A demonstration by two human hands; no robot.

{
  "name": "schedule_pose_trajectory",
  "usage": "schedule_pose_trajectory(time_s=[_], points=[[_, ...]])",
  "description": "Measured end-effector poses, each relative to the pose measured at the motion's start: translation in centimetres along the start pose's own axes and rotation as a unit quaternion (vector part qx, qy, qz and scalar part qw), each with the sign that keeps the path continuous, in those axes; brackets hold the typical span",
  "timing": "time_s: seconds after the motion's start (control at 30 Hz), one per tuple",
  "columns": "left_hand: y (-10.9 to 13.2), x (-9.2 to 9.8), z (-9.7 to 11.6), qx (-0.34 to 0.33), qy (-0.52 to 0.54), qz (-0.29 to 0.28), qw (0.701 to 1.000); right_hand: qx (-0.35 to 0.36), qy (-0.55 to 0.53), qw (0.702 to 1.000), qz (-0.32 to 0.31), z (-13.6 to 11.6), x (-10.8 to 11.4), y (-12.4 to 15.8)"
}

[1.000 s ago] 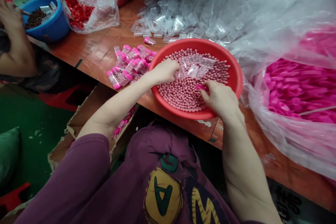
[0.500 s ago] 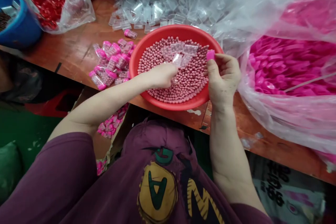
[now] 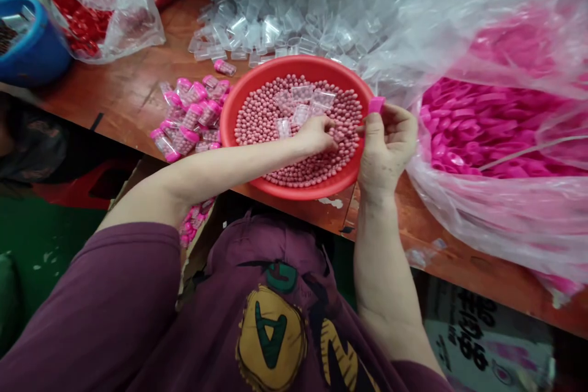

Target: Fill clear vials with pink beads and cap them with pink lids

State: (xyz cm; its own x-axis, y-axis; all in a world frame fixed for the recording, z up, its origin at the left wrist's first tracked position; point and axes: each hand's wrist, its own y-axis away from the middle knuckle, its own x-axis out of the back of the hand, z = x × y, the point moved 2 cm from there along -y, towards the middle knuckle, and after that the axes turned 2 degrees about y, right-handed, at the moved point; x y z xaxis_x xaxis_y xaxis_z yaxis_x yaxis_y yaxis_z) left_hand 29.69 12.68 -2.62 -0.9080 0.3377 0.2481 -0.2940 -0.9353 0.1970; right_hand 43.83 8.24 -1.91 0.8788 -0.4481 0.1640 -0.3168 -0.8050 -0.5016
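My left hand (image 3: 319,136) reaches into a red basin (image 3: 228,113) of small pink beads (image 3: 261,110). Its fingers are curled down among the beads; what they close on is hidden. Beside it on the beads lie several clear plastic tubes (image 3: 301,114). At the basin's right rim, my right hand (image 3: 388,144) pinches a bright pink cap (image 3: 376,105) between thumb and forefinger. Left of the basin, a pile of bead-filled tubes with pink caps (image 3: 188,116) rests on the wooden table, and one more capped tube (image 3: 225,67) lies apart behind it.
Loose clear tubes (image 3: 271,30) are heaped behind the basin. A plastic bag of pink caps (image 3: 482,128) lies at right, a bag of red pieces (image 3: 85,24) and a blue bucket (image 3: 34,43) at left. More capped tubes (image 3: 195,220) sit below the table edge (image 3: 331,217).
My left hand has moved right across the beads, uncovering a clear tube on its left. My right hand still holds the pink cap by the rim. The view has shifted slightly.
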Motion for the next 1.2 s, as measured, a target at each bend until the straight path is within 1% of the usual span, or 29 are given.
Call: schedule_pose_trajectory(time_s=[0.07,0.1,0.13,0.2,0.3,0.37,0.4,0.47,0.53,0.63,0.73,0.83,0.97,1.1,1.13,1.2], points=[[1.6,1.7,0.0,0.001,0.070,0.031,0.997,-0.018,0.050,0.998,-0.023,-0.2,0.1,0.0],[2.5,2.6,0.1,0.007,0.116,0.036,0.993,-0.022,0.070,0.996,-0.040,-0.3,0.0,0.0],[3.6,3.3,0.3,0.017,0.167,0.028,0.985,-0.022,0.079,0.995,-0.054,-0.4,0.0,0.0],[5.7,4.4,0.7,0.052,0.256,-0.006,0.965,-0.016,0.067,0.996,-0.065,-0.6,0.0,0.0],[8.4,5.0,1.2,0.101,0.355,-0.041,0.928,-0.008,0.060,0.995,-0.078,-1.1,-0.1,0.1],[9.5,4.9,1.3,0.105,0.392,-0.045,0.913,0.011,0.091,0.991,-0.100,-1.8,-0.1,0.1],[9.8,4.8,1.3,0.105,0.400,-0.043,0.909,0.032,0.108,0.987,-0.112,-2.3,-0.1,0.1],[10.2,4.6,1.2,0.109,0.399,-0.038,0.909,0.078,0.120,0.980,-0.140,-3.5,0.0,0.2],[10.3,4.5,0.9,0.111,0.398,-0.033,0.910,0.093,0.105,0.973,-0.183,-4.7,-0.1,0.2],[10.3,4.6,0.5,0.100,0.401,-0.019,0.910,0.068,0.087,0.955,-0.274,-6.2,-0.2,0.1],[10.3,4.6,0.2,0.103,0.385,-0.017,0.917,0.056,0.097,0.923,-0.367,-7.0,-0.3,-0.1],[10.4,4.6,0.1,0.116,0.375,-0.012,0.920,0.056,0.095,0.899,-0.424,-7.0,-0.3,-0.4],[10.5,4.7,0.1,0.110,0.371,-0.016,0.922,0.042,0.091,0.890,-0.444,-6.5,-0.1,-0.4],[10.4,4.6,0.2,0.130,0.374,-0.039,0.917,-0.002,0.106,0.886,-0.450,-6.3,0.4,-0.1],[10.4,4.5,0.3,0.134,0.375,-0.043,0.916,-0.020,0.096,0.891,-0.444,-6.2,0.5,-0.1],[10.4,4.4,0.3,0.136,0.376,-0.042,0.916,-0.054,0.053,0.911,-0.405,-6.0,0.7,-0.1]])
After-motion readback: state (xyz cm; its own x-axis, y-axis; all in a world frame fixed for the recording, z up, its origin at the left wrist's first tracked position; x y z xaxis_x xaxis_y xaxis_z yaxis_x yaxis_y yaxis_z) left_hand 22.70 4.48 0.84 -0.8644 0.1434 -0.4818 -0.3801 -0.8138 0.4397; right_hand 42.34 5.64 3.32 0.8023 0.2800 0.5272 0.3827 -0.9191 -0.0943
